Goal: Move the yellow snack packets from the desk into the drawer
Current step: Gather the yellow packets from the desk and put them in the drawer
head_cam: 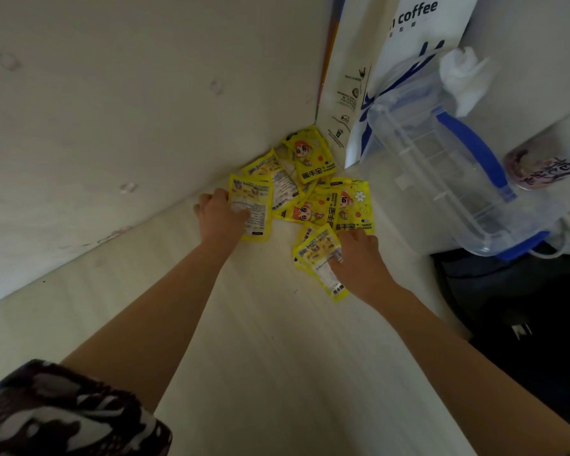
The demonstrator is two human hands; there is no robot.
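Several yellow packets (pixel 323 205) with a cartoon figure lie in a loose pile in the far corner of the pale desk (pixel 277 357), against the wall. My left hand (pixel 219 215) grips one yellow packet (pixel 252 209) at the pile's left edge, thumb on its printed back. My right hand (pixel 359 258) pinches another yellow packet (pixel 323 261) at the near right of the pile, with a second packet partly under it. No drawer is in view.
A white paper bag (pixel 389 70) marked "coffee" stands behind the pile. A clear plastic jug (pixel 448 179) with a blue handle sits to the right, beside a pinkish cup (pixel 540 166). A dark object (pixel 524 307) lies off the desk's right edge. The wall (pixel 129 110) borders the left.
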